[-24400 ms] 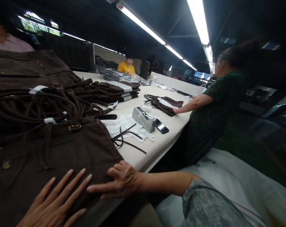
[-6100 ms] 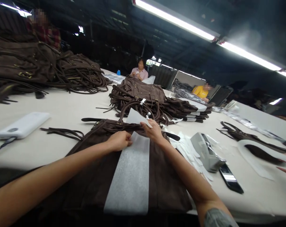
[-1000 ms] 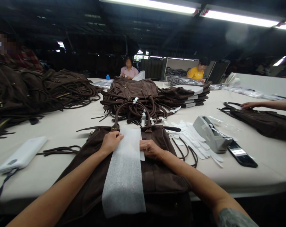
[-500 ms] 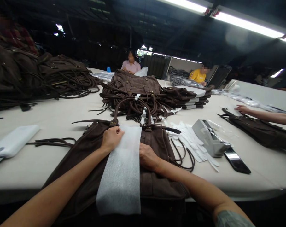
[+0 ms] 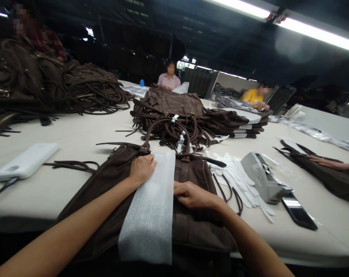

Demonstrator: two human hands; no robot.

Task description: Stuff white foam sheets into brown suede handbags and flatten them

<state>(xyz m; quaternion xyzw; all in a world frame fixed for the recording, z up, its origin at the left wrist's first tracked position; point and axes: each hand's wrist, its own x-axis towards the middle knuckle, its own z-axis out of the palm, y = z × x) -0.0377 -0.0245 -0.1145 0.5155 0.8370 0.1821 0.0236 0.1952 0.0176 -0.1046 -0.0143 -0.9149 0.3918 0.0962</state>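
As the left hand (image 5: 142, 168) pinched the white strip (image 5: 151, 219), the right hand (image 5: 194, 195) angled in beneath, its grip hidden!

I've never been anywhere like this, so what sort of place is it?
Probably a bag factory or workshop: brown bags piled on a large table, a tape dispenser and long overhead lights.
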